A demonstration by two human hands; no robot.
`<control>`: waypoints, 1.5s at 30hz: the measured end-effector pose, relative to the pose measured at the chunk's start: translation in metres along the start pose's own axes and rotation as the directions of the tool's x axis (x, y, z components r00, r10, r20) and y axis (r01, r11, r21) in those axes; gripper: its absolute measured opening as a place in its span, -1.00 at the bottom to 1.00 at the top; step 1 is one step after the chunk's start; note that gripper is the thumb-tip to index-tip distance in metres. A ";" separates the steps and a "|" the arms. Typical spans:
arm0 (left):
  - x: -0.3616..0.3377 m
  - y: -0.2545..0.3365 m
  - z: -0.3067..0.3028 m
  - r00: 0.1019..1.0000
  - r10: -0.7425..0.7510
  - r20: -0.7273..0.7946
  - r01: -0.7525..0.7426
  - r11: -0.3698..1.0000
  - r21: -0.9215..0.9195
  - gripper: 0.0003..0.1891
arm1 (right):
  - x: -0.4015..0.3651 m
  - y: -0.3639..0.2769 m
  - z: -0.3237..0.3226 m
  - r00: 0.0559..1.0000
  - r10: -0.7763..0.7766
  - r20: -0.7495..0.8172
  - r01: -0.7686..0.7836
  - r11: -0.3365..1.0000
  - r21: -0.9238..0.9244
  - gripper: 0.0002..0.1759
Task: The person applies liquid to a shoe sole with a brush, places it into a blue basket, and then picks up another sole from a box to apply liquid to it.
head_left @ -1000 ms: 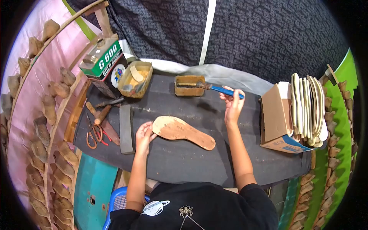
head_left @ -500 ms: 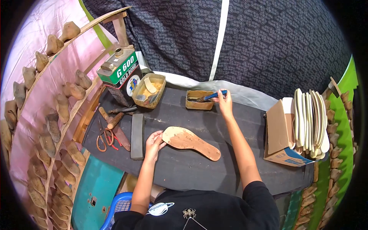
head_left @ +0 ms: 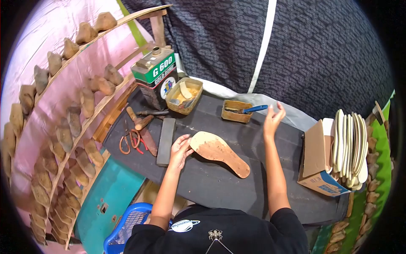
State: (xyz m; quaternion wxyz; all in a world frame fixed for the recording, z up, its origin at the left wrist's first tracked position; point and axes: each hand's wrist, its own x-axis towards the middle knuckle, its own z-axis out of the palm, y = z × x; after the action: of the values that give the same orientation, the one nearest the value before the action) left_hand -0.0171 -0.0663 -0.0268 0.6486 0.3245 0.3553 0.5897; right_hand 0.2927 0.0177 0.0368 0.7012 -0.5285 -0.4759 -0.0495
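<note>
A tan shoe insole (head_left: 220, 153) with a patchy, darker coating lies slanted over the dark table. My left hand (head_left: 181, 151) pinches its broad end between thumb and fingers. Beyond it, a blue-handled brush (head_left: 255, 109) rests in a small rectangular tub (head_left: 228, 115), its bristle end down in dark residue and its handle leaning over the right rim. Just right of the handle's end, my right hand (head_left: 274, 120) is raised with fingers apart and holds nothing.
A grey block (head_left: 166, 142), scissors (head_left: 130, 139) and a hammer (head_left: 138, 120) lie at left. Behind them stand a G 600 can (head_left: 154, 78) and a larger tub (head_left: 198, 98). A cardboard box (head_left: 314, 156) of upright soles stands right. Racks of wooden lasts (head_left: 86, 103) flank the table.
My right hand has let go of the brush and drawn away to the right, leaving it in the tub. My left hand still holds the insole. The whole view has shifted and turned slightly.
</note>
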 end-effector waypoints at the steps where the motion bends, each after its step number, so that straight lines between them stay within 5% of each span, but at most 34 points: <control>1: -0.001 0.004 0.002 1.000 0.010 -0.013 -0.010 1.000 -0.007 -0.73 | -0.001 -0.017 -0.001 0.999 0.026 -0.019 -0.024 0.991 0.132 -0.71; 4: -0.006 0.017 0.011 0.997 0.070 0.035 -0.071 0.997 0.029 -0.73 | -0.003 -0.035 0.001 0.995 -0.060 0.084 0.035 0.961 0.274 -0.79; 7: -0.016 0.036 0.023 0.990 0.129 0.049 -0.132 0.989 0.060 -0.75 | -0.012 -0.073 0.010 0.887 -0.061 0.457 -0.218 0.818 0.533 -0.86; 9: -0.023 0.046 0.027 0.987 0.159 0.020 -0.160 0.984 0.075 -0.76 | -0.011 -0.081 0.012 0.575 0.055 0.816 -0.494 0.818 0.293 -0.81; 11: -0.032 0.052 0.027 0.986 0.166 0.013 -0.166 0.979 0.114 -0.77 | -0.014 -0.096 0.013 0.163 0.086 0.983 -0.613 0.790 0.032 -0.75; 18: -0.090 0.069 0.030 0.965 0.253 -0.066 -0.238 0.955 0.176 -0.77 | -0.056 -0.132 0.024 -0.206 -0.172 0.963 -0.725 0.688 -0.032 -0.71; 23: -0.149 0.071 0.028 0.936 0.299 -0.188 -0.246 0.934 0.260 -0.78 | -0.095 -0.156 0.021 -0.362 -0.326 0.873 -0.705 0.708 -0.027 -0.74; 45: -0.412 0.011 0.001 0.625 0.312 -0.716 -0.260 0.948 0.186 -0.78 | -0.274 -0.266 -0.053 -0.633 -0.543 0.552 -0.698 0.709 -0.102 -0.74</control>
State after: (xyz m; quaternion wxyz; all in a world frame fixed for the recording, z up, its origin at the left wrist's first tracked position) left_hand -0.0432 -0.4759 0.0149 0.3370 0.1319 0.5489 0.7535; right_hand 0.0241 -0.2589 0.0248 -0.0567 -0.0054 -0.6781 0.7328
